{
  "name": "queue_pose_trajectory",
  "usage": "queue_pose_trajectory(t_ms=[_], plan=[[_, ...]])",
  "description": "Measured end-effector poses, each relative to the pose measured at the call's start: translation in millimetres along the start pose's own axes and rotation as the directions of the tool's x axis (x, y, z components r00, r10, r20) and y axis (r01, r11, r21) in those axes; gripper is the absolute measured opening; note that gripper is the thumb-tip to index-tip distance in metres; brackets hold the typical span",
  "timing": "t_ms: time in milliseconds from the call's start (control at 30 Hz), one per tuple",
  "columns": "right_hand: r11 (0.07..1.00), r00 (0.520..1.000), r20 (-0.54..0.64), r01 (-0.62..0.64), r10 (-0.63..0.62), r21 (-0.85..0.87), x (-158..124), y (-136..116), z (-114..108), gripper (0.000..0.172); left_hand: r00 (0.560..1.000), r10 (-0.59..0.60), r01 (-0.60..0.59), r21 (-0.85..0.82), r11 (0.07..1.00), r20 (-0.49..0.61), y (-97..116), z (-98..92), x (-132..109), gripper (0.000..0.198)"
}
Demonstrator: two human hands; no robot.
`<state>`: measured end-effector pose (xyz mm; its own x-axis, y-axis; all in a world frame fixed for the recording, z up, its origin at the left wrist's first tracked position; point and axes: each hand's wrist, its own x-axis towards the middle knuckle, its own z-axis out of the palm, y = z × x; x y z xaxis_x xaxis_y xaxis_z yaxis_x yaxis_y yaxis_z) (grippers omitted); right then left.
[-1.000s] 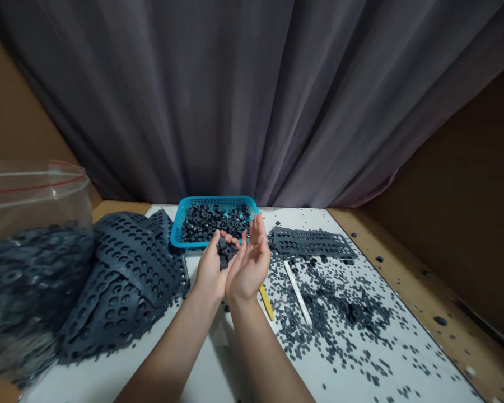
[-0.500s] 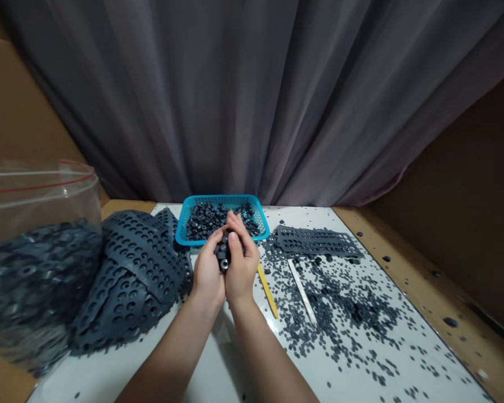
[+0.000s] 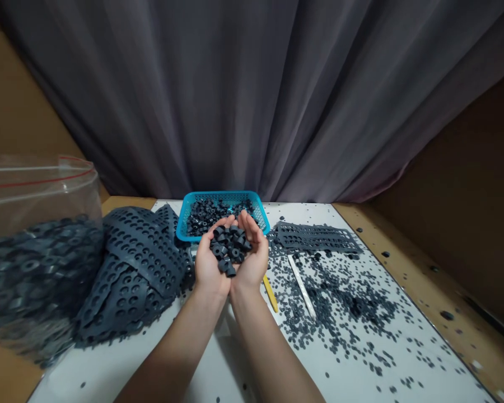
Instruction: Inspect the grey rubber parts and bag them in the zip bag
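My left hand [image 3: 209,270] and my right hand [image 3: 254,266] are cupped side by side, palms up, like a bowl. In them lies a heap of small black rubber bushings [image 3: 231,246], some showing a round centre hole. Just beyond my fingertips stands a blue plastic basket [image 3: 181,224], with many more of the same black bushings [image 3: 205,215] inside; my fingers hide part of its front rim.
At left are a clear zip bag [image 3: 42,196] full of black pieces and a pile of perforated rubber sheets [image 3: 134,268]. On the right lie another perforated sheet [image 3: 315,238], a yellow stick [image 3: 270,294], a white stick [image 3: 302,286] and scattered black discs [image 3: 340,308].
My hands were closed together around the bushings, the right one folded over them. They have since spread into an open cup, exposing the heap.
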<state>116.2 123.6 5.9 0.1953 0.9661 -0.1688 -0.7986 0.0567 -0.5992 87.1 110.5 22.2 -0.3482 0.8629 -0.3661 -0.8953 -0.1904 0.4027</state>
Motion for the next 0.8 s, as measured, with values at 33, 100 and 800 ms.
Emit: queue_pose_trajectory(t_ms=[33,100,800], plan=[[1.000,1.000,-0.012,-0.006,0.006,-0.002,0.2,0.5,0.0,0.034,1.000,-0.006,0.006,-0.011,1.000,-0.012,-0.1,-0.6,1.3,0.024],[1.000,1.000,-0.020,-0.009,0.009,0.001,0.4,1.0,0.0,0.036,0.999,-0.028,0.027,-0.044,0.999,-0.043,0.8,-2.3,3.6,0.024],[0.984,0.995,0.053,-0.092,0.085,0.151,-0.4,-7.9,2.1,0.057,0.996,0.072,-0.063,-0.144,0.988,0.057,4.2,-8.9,2.5,0.037]])
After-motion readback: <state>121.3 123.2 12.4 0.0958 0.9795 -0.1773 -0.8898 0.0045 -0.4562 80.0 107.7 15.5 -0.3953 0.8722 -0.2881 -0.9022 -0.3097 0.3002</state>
